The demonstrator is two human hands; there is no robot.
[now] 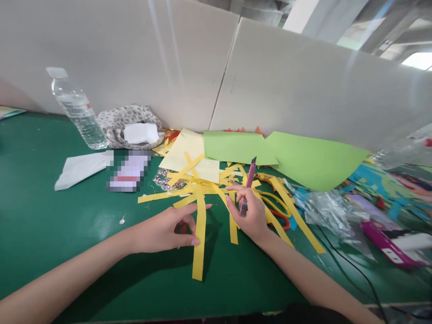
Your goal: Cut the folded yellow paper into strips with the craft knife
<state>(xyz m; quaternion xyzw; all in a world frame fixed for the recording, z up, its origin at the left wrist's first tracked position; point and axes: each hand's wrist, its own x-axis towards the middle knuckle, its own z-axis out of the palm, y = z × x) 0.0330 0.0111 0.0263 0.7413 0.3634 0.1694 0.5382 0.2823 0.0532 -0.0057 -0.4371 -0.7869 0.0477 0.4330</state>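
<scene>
- We see the left hand (pixel 165 231) lying low on the green table (pixel 50 225), fingers loosely curled; thumb and fingertips press on a long yellow paper strip (pixel 200 238) that runs toward us, pinning it rather than wrapping around it.
- The right hand (pixel 248 216) is closed around a pink utility knife (pixel 247 186), held like a pen with the blade end pointing up and away from us, above the heap of strips.
- The long strip lies between the two hands, its far end joining a pile of yellow strips (pixel 202 186) that cross each other in the middle of the table.
- Just behind the pile we find a pale yellow sheet (pixel 185 153), and to its right a light green sheet (pixel 290 155) leaning toward the white board wall (pixel 168 58).
- Yellow-handled scissors (pixel 276 209) lie just right of the right hand, partly under strips.
- Further right sit crumpled clear plastic (pixel 327 211), a magenta tool (pixel 388 245) with a black cable, and colourful printed paper (pixel 388 184).
- At the far left a clear water bottle (pixel 79 112) stands upright, beside a patterned cloth pouch (pixel 130 123) with a white tissue on top.
- A folded white paper (pixel 79 168) lies flat in front of the bottle, well apart from the left hand.
</scene>
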